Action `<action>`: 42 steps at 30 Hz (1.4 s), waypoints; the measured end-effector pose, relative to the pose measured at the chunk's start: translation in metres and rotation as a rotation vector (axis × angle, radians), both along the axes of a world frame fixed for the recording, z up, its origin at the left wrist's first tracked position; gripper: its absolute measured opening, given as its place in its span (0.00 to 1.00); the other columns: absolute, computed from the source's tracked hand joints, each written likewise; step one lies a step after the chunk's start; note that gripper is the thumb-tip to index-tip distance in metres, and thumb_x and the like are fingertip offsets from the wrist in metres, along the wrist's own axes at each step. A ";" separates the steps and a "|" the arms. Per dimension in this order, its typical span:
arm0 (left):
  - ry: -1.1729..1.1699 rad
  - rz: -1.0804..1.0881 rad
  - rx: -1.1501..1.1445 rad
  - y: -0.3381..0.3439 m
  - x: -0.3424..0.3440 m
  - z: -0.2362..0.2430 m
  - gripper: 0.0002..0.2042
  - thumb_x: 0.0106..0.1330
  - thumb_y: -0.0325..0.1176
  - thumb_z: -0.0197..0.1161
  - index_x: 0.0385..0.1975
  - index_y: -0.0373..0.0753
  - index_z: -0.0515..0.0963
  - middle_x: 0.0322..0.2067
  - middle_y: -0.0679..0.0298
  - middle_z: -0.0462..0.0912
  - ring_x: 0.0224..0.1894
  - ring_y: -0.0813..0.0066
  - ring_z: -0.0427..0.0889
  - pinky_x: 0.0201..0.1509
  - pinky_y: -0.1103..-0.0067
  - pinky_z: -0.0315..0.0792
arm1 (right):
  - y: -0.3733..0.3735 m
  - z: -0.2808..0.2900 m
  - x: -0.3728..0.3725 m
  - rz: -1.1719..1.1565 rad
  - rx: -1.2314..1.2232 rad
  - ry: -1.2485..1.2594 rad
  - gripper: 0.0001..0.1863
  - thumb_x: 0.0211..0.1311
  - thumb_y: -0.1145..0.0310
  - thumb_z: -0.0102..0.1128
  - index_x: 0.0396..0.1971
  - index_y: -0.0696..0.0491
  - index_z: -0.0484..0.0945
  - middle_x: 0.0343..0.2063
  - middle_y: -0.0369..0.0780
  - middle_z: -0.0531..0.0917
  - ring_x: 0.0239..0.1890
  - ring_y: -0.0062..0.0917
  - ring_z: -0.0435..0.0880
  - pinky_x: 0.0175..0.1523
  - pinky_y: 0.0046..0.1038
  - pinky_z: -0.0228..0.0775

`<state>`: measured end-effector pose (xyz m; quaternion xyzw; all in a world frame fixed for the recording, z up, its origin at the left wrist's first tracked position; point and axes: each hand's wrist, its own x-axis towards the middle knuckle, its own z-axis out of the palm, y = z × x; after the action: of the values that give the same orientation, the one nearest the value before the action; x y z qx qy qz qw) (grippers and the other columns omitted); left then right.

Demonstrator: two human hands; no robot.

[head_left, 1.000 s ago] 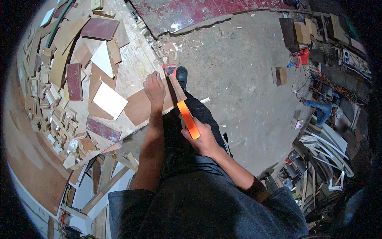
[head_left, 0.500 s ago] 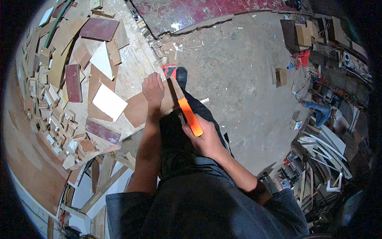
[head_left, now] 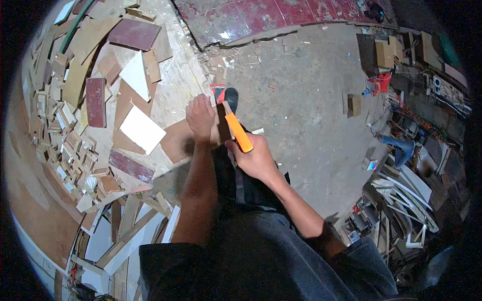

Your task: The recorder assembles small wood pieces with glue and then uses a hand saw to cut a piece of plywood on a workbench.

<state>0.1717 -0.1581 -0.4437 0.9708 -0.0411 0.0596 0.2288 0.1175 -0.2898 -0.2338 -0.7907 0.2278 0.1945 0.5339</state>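
My right hand (head_left: 257,158) is closed around the orange handle of a hand saw (head_left: 239,133). The saw's narrow blade points away from me, beside the right end of a brown board (head_left: 177,142). That board lies at the corner of the worktable (head_left: 173,75), its right end at the table's edge. My left hand (head_left: 200,116) lies on top of the board, fingers pointing away from me. Just beyond the blade show a dark shoe (head_left: 231,96) and a red-and-black thing I cannot make out.
Scrap wood crowds the table's left, with a white panel (head_left: 142,128) and a dark red board (head_left: 95,102) among it. Below lie long offcuts (head_left: 128,238). Across the concrete floor (head_left: 311,115) stand a red bucket (head_left: 382,83), cables and a heap of white strips (head_left: 404,193).
My right hand and the saw have moved up the picture, away from me, and less blade shows. My left hand stays on the board while the view has shifted slightly.
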 end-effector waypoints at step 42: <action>-0.045 0.009 0.021 -0.009 -0.010 -0.003 0.07 0.66 0.34 0.55 0.31 0.38 0.73 0.27 0.56 0.77 0.30 0.54 0.76 0.34 0.63 0.68 | -0.022 0.007 -0.052 -0.021 0.211 0.069 0.15 0.64 0.61 0.60 0.32 0.60 0.76 0.18 0.39 0.73 0.26 0.15 0.67 0.33 0.27 0.66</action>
<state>0.1614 -0.1675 -0.4469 0.9717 -0.0424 0.0822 0.2175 0.0651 -0.3114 -0.2268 -0.7203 0.2328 0.2390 0.6082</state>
